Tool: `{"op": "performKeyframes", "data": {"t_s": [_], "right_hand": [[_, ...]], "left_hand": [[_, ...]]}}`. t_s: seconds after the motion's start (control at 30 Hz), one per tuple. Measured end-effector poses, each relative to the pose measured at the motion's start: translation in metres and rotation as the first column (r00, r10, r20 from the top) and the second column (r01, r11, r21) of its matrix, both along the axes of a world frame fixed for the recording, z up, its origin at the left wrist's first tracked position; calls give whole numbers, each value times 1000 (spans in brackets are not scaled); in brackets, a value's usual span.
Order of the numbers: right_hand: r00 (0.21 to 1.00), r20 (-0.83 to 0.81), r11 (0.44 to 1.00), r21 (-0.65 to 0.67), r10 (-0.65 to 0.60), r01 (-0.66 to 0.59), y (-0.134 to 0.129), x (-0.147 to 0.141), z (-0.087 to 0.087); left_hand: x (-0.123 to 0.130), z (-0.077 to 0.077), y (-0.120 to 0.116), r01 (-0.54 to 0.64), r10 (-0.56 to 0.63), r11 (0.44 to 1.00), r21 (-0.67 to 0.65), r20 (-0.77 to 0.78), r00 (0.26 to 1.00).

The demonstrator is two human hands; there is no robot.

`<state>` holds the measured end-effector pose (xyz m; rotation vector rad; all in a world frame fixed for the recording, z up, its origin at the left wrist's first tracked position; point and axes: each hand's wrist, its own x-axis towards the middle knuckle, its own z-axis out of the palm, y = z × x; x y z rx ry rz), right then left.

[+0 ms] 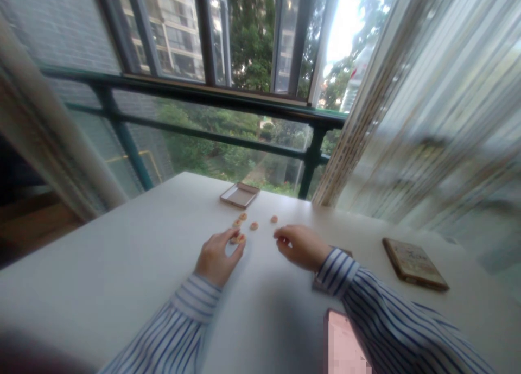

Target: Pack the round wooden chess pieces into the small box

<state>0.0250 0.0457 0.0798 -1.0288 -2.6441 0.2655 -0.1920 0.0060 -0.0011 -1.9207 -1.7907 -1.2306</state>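
Observation:
My left hand (217, 255) rests low over the white table, thumb and fingertips closed around a pair of small round wooden game pieces (241, 238) with red or dark marks. Just beyond its fingers lie two more round pieces (237, 222), close together. Another piece (254, 226) sits in the gap between my hands, and a single piece (274, 219) is just past the right fingertips. My right hand (302, 246) hovers with its fingers curled and pressed together; whatever may be in them is hidden.
A shallow open box part (240, 195) lies near the table's far edge. Under my right forearm is a partly covered flat box (322, 284). A phone-like object (345, 344) lies nearer me, and a brown decorated box or book (415, 263) at right. A green railing (211, 103) stands beyond.

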Motion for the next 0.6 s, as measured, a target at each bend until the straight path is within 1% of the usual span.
{"op": "performKeyframes", "data": {"t_s": [0.23,0.4,0.6], "right_hand": [[999,-47,1000,-11,-24,23,-3,18,2],[993,-98,998,-40,-59,55,-7,30,4],[989,-113,995,-39,-99,95,-12,42,5]], "left_hand": [[21,11,-2,55,-54,998,41,-15,998],[32,13,0,98,-98,993,72,-12,995],[46,16,-1,133,-132,990,50,-25,991]]}}
